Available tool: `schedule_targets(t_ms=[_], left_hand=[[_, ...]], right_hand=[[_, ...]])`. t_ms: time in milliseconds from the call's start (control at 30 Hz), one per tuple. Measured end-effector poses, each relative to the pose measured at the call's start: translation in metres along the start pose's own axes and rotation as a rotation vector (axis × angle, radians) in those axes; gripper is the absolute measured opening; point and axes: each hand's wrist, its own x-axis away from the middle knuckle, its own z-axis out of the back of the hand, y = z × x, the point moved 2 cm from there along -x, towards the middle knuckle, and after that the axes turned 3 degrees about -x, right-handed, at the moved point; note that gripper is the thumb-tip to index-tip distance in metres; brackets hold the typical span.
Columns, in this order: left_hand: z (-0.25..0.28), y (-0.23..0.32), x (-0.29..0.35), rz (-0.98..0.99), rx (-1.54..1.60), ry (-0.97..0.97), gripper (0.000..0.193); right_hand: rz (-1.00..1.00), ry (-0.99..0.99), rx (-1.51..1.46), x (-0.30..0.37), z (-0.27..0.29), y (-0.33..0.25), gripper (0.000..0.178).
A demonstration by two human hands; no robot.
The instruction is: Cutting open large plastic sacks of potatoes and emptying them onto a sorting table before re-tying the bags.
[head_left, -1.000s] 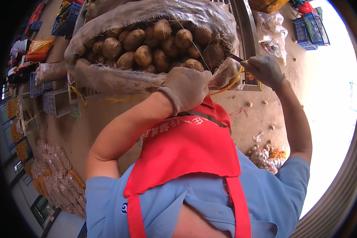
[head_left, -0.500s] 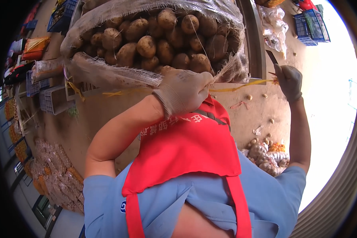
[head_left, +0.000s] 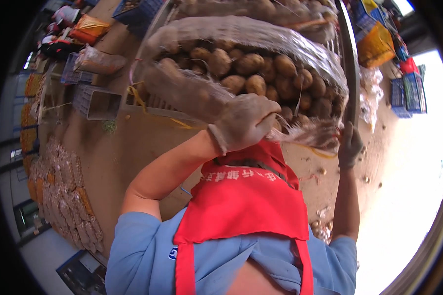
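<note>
The left hand point(head_left: 243, 122), in a dusty work glove, sits near the centre of the view, its fingers point(head_left: 268, 118) curled tight around the gathered lower edge of a clear mesh sack of potatoes point(head_left: 251, 73). The sack fills the area from 11 to 1 o'clock, bulging with brown potatoes and lying just above the hand. The right hand point(head_left: 350, 145), gloved too, is at 3 o'clock of the left hand, raised on a straight forearm; its fingers are closed on the frayed right-hand corner of the sack, where yellow string point(head_left: 317, 150) trails out. Below both hands, at 6 o'clock, hangs a red apron point(head_left: 251, 201) over a blue shirt point(head_left: 138, 246). At 9 o'clock filled net bags point(head_left: 64, 196) lie in rows on the dirt floor point(head_left: 128, 147), and a grey crate point(head_left: 98, 102) stands at 10 o'clock.
</note>
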Motion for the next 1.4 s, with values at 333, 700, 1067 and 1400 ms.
schedule_targets(t_ms=[333,700,1067,1400], left_hand=[[0.094,-0.134,0.107,0.429,-0.547,0.493,0.027],[0.024,-0.158,0.124,0.464,-0.289,0.738,0.064],[0.022,-0.196,0.073,0.328,-0.355,0.856,0.059],[0.016,-0.186,0.068,0.325,-0.299,0.904,0.053]], right_hand=[[-0.066,0.291,-0.305,0.023,-0.031,0.025,0.037],[-0.117,0.632,0.048,0.041,-0.045,0.033,0.05],[-0.194,0.665,-0.069,0.005,-0.082,0.016,0.042],[0.014,0.691,-0.092,0.004,-0.077,0.027,0.04]])
